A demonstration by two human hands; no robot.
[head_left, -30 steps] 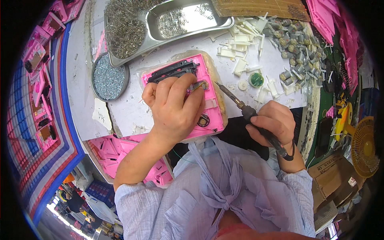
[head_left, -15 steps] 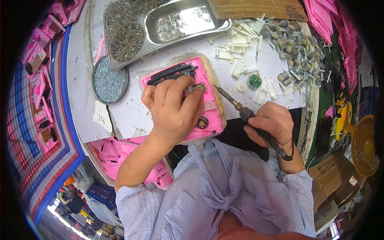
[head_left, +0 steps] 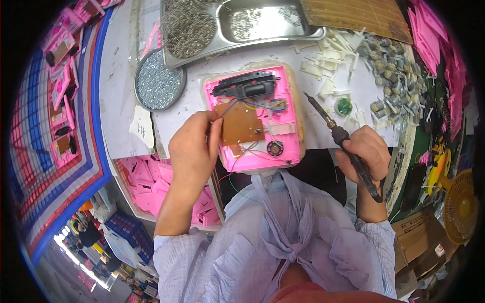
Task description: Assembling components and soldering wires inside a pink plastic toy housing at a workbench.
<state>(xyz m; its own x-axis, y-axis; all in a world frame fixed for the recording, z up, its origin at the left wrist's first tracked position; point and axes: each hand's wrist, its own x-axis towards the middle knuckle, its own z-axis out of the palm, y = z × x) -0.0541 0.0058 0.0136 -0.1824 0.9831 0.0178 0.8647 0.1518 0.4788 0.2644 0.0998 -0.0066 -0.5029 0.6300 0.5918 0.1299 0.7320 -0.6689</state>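
In front of me a pink plastic housing (head_left: 242, 162) lies on a pale, padded block (head_left: 301, 126). It holds a brown circuit board (head_left: 242, 123), a black mechanism (head_left: 250, 90) along its far edge, a small silver motor (head_left: 279, 105) and a round black part (head_left: 275, 148). Thin coloured wires cross it. My left hand (head_left: 194, 144) is at the board's left edge, thumb and forefinger pinching a blue wire (head_left: 230, 107). My right hand (head_left: 368, 151) grips a soldering iron (head_left: 339, 132) by its black handle. The iron's tip is in the air right of the housing, touching nothing.
Left of the housing stands a round dish of small screws (head_left: 159, 83). Behind is a metal tray (head_left: 273, 22) with springs. White plastic parts (head_left: 333, 55), a green-topped round tin (head_left: 343, 106) and small motors (head_left: 394, 76) lie right. A box of pink parts (head_left: 146, 184) sits below the table's left edge.
My left hand has drawn back left from over the housing, uncovering the board and motor. The soldering iron stays in my right hand, tip apart from the housing. The whole view has shifted.
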